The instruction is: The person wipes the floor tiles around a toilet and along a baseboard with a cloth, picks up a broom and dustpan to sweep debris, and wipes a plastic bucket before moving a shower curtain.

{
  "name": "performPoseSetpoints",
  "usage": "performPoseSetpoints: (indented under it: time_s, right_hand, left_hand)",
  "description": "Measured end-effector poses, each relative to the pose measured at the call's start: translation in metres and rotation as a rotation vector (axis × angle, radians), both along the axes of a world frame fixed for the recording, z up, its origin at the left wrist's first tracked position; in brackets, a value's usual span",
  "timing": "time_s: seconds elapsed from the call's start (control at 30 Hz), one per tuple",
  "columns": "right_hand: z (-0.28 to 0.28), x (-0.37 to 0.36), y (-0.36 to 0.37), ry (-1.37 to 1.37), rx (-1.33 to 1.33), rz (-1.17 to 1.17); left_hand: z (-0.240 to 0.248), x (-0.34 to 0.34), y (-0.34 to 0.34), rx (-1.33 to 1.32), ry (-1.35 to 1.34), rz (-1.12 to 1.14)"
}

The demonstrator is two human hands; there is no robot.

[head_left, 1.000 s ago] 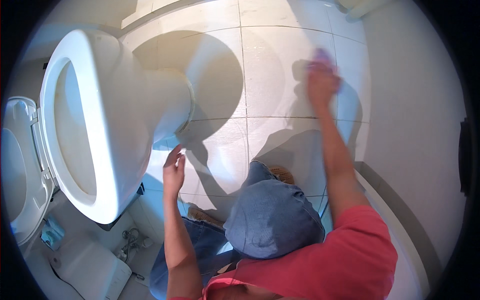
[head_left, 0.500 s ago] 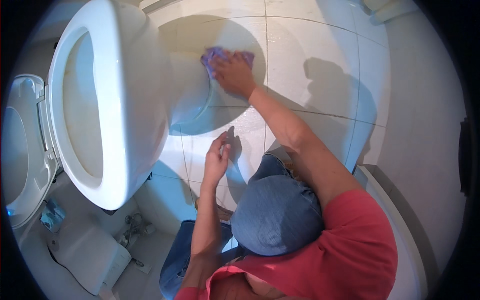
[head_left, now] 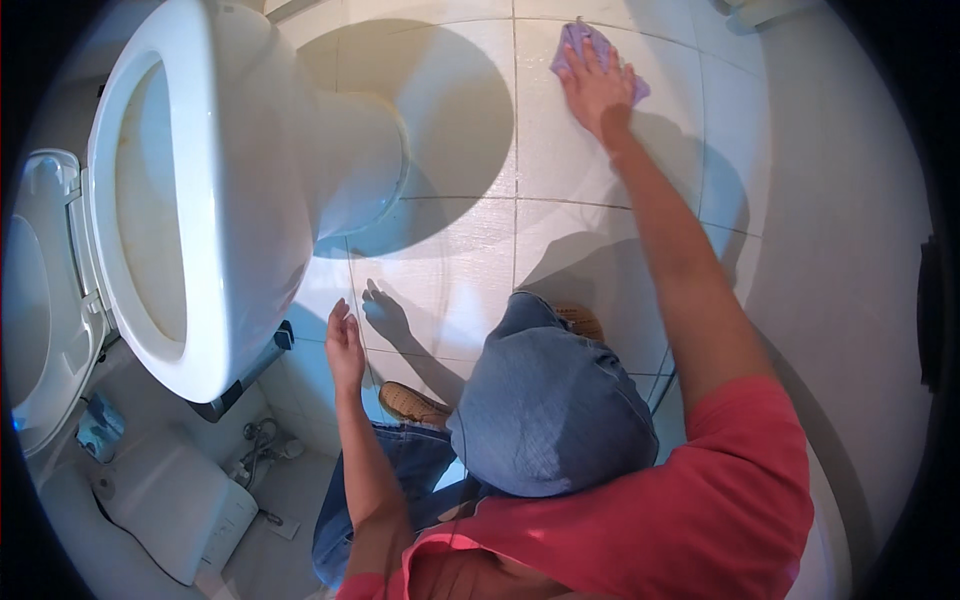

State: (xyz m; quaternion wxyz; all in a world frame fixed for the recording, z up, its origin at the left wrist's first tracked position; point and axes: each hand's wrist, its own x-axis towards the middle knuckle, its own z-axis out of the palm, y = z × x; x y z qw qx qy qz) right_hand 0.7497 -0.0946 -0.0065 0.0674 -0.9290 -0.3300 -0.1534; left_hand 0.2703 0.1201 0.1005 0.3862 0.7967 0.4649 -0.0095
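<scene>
My right hand (head_left: 602,97) reaches far out to the floor at the upper right. Its fingers are spread over a crumpled purple cloth (head_left: 578,33), pressing it against the pale tiles (head_left: 470,240); the cloth shows round the fingertips and beside the palm. My left hand (head_left: 345,345) hangs in the air at lower left, holding nothing, its fingers loosely apart. It is close to the near end of the white toilet bowl (head_left: 255,210) but apart from it. The toilet's pedestal (head_left: 365,155) meets the floor to the left of the cloth.
The raised toilet seat and lid (head_left: 40,290) stand at far left. Below are a white appliance-like box (head_left: 185,510) and a coiled hose or cable (head_left: 262,445). My jean-covered knee (head_left: 550,415) and tan shoe (head_left: 410,403) are close. A pale wall (head_left: 850,220) runs along the right.
My right hand has carried the cloth from beside the toilet pedestal to the right and farther away across the floor. My left hand has moved left and nearer. The view has shifted slightly.
</scene>
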Motion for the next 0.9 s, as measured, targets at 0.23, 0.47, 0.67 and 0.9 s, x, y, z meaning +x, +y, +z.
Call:
performPoseSetpoints:
  time_s: [0.23,0.47,0.67,0.9]
  right_hand:
    - [0.029,-0.219,0.113,0.475,0.099,0.496]
    - [0.005,-0.232,0.107,0.598,0.152,0.64]
    - [0.008,-0.159,0.091,0.057,0.408,0.339]
    - [0.016,-0.293,0.061,0.749,0.503,1.027]
  left_hand:
    - [-0.009,0.059,-0.026,-0.03,-0.103,-0.031]
    - [0.008,0.001,0.002,0.148,-0.03,-0.039]
    - [0.009,-0.041,0.009,0.13,-0.259,0.333]
    - [-0.002,-0.013,-0.033,0.06,-0.069,0.105]
